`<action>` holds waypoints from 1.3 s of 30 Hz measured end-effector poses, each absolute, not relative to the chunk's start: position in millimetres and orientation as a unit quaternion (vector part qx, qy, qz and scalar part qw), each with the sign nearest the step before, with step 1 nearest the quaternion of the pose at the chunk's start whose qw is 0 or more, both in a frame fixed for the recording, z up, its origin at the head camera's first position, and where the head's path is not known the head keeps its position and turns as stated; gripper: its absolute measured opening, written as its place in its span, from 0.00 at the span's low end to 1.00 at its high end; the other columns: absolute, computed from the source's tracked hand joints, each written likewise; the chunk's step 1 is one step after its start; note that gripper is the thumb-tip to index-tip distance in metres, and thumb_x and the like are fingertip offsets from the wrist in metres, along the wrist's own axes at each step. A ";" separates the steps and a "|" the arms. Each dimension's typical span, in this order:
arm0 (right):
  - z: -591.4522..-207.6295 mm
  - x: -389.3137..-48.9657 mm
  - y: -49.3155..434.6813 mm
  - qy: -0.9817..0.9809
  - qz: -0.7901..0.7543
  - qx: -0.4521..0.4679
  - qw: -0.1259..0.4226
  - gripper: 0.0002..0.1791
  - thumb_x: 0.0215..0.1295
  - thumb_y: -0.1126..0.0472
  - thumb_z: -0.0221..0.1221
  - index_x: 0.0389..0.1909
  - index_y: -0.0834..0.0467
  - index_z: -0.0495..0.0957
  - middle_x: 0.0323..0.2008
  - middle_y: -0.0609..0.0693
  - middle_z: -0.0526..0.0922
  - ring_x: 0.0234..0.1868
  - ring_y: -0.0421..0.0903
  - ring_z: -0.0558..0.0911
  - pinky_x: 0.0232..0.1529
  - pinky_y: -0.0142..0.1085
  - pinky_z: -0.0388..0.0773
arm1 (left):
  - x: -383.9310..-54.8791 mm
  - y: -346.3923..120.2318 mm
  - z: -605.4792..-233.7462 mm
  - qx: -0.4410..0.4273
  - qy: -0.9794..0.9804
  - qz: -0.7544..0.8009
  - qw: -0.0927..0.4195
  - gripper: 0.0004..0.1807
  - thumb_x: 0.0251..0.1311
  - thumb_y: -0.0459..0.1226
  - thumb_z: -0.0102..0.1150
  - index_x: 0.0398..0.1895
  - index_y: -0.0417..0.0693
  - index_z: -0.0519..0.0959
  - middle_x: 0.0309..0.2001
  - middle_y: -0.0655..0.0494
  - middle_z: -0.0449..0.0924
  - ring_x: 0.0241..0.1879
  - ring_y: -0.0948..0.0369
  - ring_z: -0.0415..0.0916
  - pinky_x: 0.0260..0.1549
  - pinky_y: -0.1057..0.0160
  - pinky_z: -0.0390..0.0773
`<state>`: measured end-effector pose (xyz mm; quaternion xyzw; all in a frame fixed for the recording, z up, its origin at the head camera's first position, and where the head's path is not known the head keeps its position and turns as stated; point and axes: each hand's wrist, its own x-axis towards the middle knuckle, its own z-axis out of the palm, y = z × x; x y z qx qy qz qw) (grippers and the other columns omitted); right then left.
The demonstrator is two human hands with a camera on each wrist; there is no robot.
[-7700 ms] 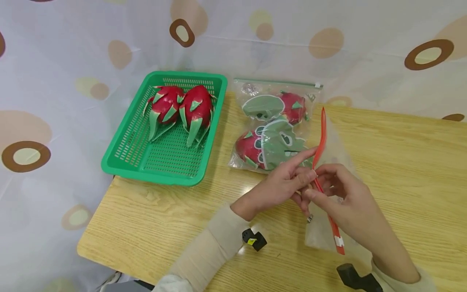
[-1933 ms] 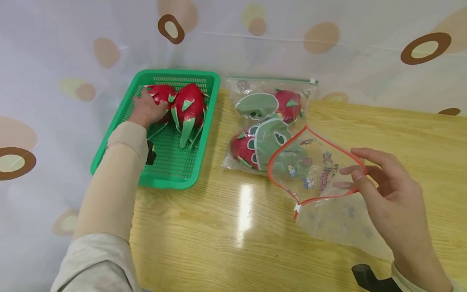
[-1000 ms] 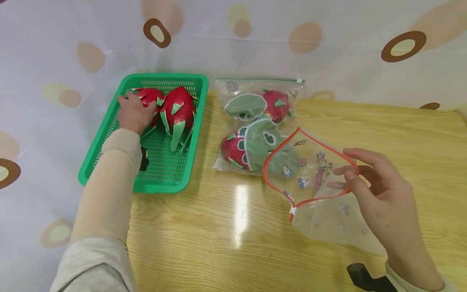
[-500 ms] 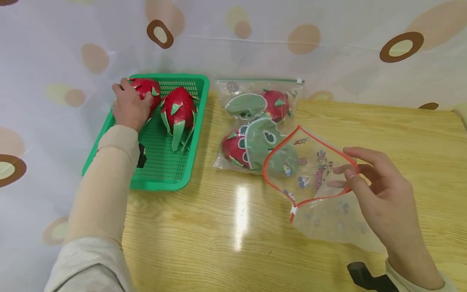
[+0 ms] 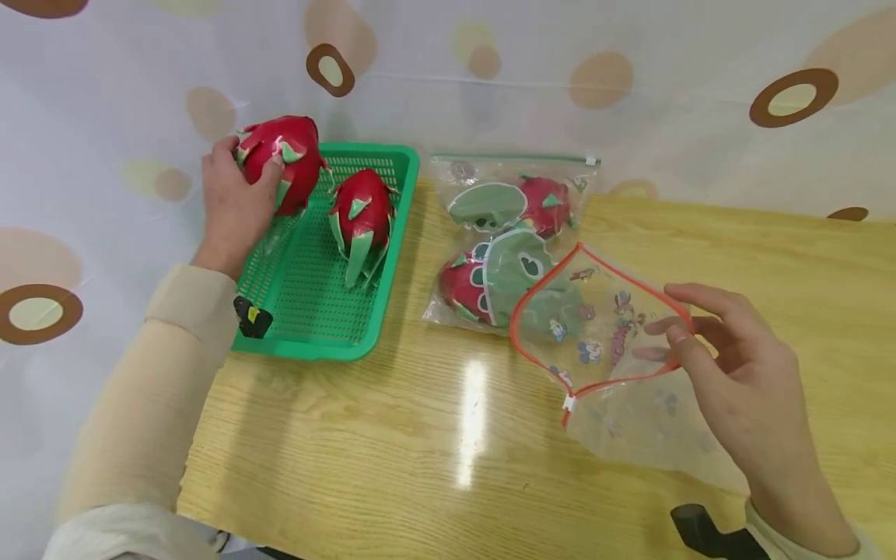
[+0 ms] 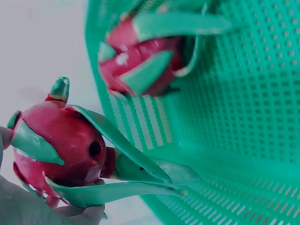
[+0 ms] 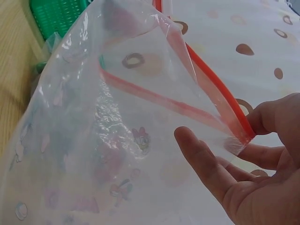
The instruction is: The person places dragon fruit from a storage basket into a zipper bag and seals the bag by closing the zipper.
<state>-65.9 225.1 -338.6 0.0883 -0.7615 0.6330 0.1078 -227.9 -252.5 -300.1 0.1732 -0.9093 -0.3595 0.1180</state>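
Head view: left grip (image 5: 236, 198) clamped on red, oval, green-scaled dragon fruit (image 5: 292, 138), raised at far left corner of green perforated plastic basket (image 5: 336, 352). Second dragon fruit (image 5: 364, 206) in basket, right of left grip. Right grip (image 5: 745, 373) pinching edge of clear, red-rimmed plastic bag (image 5: 602, 303); mouth gaping, left of right grip. Green-printed clear bag (image 5: 521, 268) holding two fruits, on wooden table (image 5: 350, 435), between grips.

Left wrist view: held fruit apart from second; long green leaves extending away from left grip.

Right wrist view: red rim between fingers.

Beige left sleeve (image 5: 133, 412), wide cuff (image 5: 192, 299), paler fabric (image 5: 122, 533) toward elbow; angular black wrist block (image 5: 253, 317), yellow mark (image 5: 253, 314).
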 end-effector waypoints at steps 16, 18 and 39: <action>-339.0 -65.2 224.3 -0.789 0.598 0.077 0.118 0.21 0.67 0.76 0.55 0.61 0.68 0.73 0.54 0.51 0.79 0.38 0.37 0.85 0.36 0.21 0.77 | -169.7 -205.3 -285.8 0.109 -0.756 -0.641 0.077 0.27 0.73 0.50 0.46 0.72 0.53 0.64 0.64 0.54 0.70 0.47 0.63 0.79 0.44 0.71 0.80; -338.4 -64.8 223.8 -0.797 0.588 0.070 0.120 0.21 0.67 0.75 0.55 0.61 0.67 0.74 0.54 0.51 0.79 0.36 0.37 0.85 0.36 0.21 0.77 | -163.6 -197.4 -284.1 0.098 -0.733 -0.670 0.063 0.27 0.73 0.49 0.46 0.71 0.53 0.64 0.63 0.53 0.72 0.43 0.62 0.83 0.41 0.70 0.82; -340.0 -67.6 223.6 -0.737 0.662 0.084 0.109 0.22 0.65 0.78 0.55 0.60 0.69 0.73 0.54 0.52 0.79 0.38 0.40 0.86 0.31 0.23 0.78 | -118.4 -146.1 -282.3 -0.009 -0.715 -0.696 -0.069 0.25 0.73 0.43 0.42 0.71 0.53 0.64 0.56 0.57 0.77 0.45 0.61 0.79 0.36 0.70 0.80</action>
